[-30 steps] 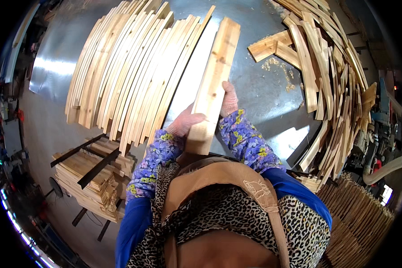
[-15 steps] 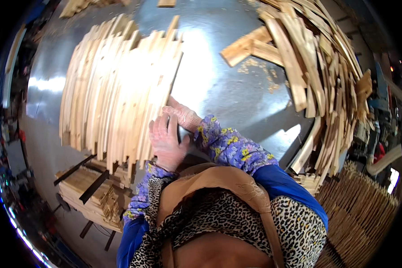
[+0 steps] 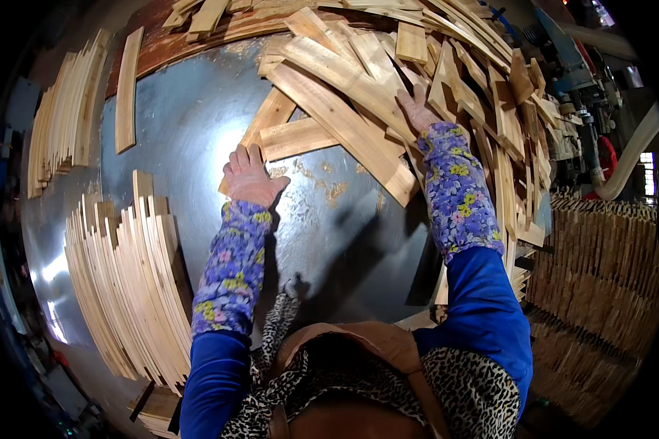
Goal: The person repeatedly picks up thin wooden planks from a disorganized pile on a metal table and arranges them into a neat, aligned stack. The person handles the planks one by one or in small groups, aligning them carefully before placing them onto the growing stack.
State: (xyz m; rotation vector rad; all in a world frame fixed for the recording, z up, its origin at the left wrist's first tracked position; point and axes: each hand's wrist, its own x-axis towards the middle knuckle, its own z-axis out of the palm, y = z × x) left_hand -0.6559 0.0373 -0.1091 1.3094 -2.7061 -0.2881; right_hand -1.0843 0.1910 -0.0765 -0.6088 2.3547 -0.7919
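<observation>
Pile (image 3: 411, 44): loose boards, one heap, upper middle to upper right of the frame; crossed at many angles, some resting on others. We take these as the stock being worked.

Left hand (image 3: 252, 177): one, left of centre; fingers spread wide, palm down, over the lower end of a slanting board (image 3: 269, 115). Nothing gripped; whether it presses or hovers, we cannot tell.

Right hand (image 3: 417, 111): one, upper right of centre, at the pile; fingers spread, no board enclosed. It lies by the right end of the back plank (image 3: 348, 80); exact contact unclear to us.

Front plank (image 3: 344, 132): one, centre, uppermost where it shows, aslant. Short board (image 3: 299, 137): one, just left of it.

Row (image 3: 135, 278): boards side by side, lower left, on the desk (image 3: 198, 132). Far row (image 3: 72, 110): similar, upper left, with a lone board (image 3: 128, 91) to its right.

Shavings (image 3: 334, 194): scattered, centre.

Step in hand — we judge it a reach into the pile, picking out stock. The next move, in our view, calls for closing the fingers round one board's edges and lifting it clear without dragging its neighbours.
</observation>
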